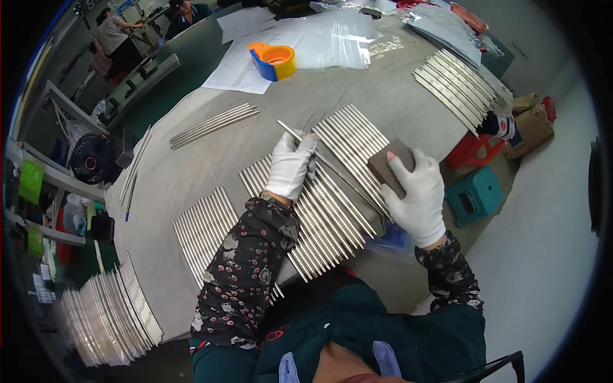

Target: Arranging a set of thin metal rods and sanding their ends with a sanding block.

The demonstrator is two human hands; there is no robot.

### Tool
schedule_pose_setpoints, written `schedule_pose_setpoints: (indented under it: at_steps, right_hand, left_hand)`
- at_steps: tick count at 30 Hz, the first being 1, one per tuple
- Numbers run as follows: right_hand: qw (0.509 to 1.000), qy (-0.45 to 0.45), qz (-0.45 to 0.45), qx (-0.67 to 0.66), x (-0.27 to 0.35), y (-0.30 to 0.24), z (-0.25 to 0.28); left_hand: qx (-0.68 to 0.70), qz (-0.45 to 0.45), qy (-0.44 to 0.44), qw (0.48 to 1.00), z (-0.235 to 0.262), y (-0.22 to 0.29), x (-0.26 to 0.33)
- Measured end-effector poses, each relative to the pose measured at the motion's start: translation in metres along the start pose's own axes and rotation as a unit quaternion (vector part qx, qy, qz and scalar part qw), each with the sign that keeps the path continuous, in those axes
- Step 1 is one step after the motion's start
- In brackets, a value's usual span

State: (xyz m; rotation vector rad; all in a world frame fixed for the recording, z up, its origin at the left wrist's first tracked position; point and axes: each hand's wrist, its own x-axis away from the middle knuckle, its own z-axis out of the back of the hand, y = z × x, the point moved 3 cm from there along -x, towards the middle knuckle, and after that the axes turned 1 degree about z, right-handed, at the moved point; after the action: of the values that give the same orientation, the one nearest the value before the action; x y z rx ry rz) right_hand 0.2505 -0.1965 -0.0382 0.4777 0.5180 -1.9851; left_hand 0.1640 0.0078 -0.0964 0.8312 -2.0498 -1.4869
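Note:
My left hand (292,165), in a white glove with bare fingertips, is closed on a thin metal rod (340,173) lying slantwise across the table. In my right hand (418,198), gloved the same way, is a dark grey-brown block that looks like a sanding block (387,167). The block rests at the right edge of a row of shiny metal rods (348,137). Another row of rods (329,220) lies under and beside my left hand, partly covered by it. A further row (204,226) sits left of my left forearm.
Several loose rods (214,126) lie farther back. A tape dispenser (276,60) stands on papers (239,70) near plastic bags (332,41). More rods (456,89) fill the far right, and a bundle (112,316) the near left. Stools (474,195) stand right of the table. People work far left.

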Motion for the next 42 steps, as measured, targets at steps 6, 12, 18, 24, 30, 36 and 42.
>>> schedule_pose_setpoints:
  at_steps: [6,12,18,24,30,36,42]
  right_hand:
    - [0.999,0.003,0.004,0.054,0.004,0.001,-0.006]
    - [0.992,0.011,0.098,-0.073,0.015,-0.018,-0.004]
    - [0.998,0.04,0.023,-0.039,0.019,0.002,0.001]
    - [0.999,0.04,-0.002,-0.026,0.027,0.01,-0.002]
    - [0.999,0.044,-0.012,-0.023,0.028,0.012,-0.001]
    - [0.997,0.028,0.003,-0.067,0.027,-0.001,-0.001]
    - [0.997,-0.014,-0.019,0.079,0.01,0.011,0.0]
  left_hand:
    - [0.014,0.004,-0.007,1.0,-0.001,0.0,0.001]
    - [0.007,0.005,-0.001,1.0,0.003,-0.001,0.002]
    - [-0.003,0.011,-0.008,1.0,0.0,0.0,0.003]
    - [0.063,0.014,-0.082,0.995,0.006,-0.004,-0.002]
    - [0.022,0.023,-0.076,0.997,0.005,-0.003,0.0]
    - [-0.009,0.017,-0.068,0.997,0.002,-0.002,0.001]
    - [-0.022,0.017,-0.068,0.997,0.002,0.002,0.0]
